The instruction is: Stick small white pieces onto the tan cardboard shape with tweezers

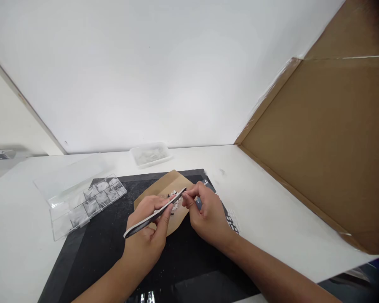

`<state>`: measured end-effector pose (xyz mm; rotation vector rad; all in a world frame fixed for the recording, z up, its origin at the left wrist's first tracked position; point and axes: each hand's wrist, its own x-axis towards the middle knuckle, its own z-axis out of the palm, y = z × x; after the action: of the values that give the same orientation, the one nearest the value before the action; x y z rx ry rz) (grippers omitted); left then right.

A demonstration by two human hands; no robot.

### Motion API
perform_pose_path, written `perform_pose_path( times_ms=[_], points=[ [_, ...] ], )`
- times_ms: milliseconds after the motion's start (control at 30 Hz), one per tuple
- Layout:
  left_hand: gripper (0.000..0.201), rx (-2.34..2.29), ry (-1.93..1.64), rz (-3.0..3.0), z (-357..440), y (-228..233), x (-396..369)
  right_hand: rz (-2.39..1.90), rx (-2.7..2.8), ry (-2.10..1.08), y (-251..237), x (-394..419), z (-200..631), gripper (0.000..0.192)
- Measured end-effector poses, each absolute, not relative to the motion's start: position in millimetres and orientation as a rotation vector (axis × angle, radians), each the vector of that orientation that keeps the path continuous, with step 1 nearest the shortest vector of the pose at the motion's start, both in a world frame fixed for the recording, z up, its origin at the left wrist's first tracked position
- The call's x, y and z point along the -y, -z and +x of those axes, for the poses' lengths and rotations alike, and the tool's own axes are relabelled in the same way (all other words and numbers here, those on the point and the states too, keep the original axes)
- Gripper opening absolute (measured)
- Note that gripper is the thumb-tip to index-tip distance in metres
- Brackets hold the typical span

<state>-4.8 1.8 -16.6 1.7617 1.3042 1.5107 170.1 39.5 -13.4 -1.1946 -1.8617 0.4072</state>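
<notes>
My left hand (150,227) is closed round a slim black nail file (151,218) with a pale edge, which slants up to the right. At the file's far tip, the fingers of my right hand (205,210) are pinched together. Whatever they hold is too small or hidden to name. Beneath both hands lies a sheet of brown paper (174,176), partly covered by them. On it is a pile of small white and dark pieces (177,204).
A black mat (113,252) lies under the paper. At left is a clear compartment box (93,204) with small bags and a raised lid. A white tub (150,155) stands behind. Small white tiles (233,219) lie right of my hand; cardboard (318,147) walls the right side.
</notes>
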Motion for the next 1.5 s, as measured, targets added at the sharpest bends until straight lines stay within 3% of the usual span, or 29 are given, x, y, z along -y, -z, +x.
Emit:
perform_pose_path(
  times_ms=[767,1500],
  points=[
    [0.006,-1.334,-1.559,1.793,-3.1,16.5,-0.3,-1.166,1.883,-0.344,11.4,-39.6,167.0,0.019],
    [0.019,-1.193,-1.719,1.986,-1.2,13.9,0.0,-1.19,1.867,-0.281,9.6,-35.5,165.8,0.019]
  ],
)
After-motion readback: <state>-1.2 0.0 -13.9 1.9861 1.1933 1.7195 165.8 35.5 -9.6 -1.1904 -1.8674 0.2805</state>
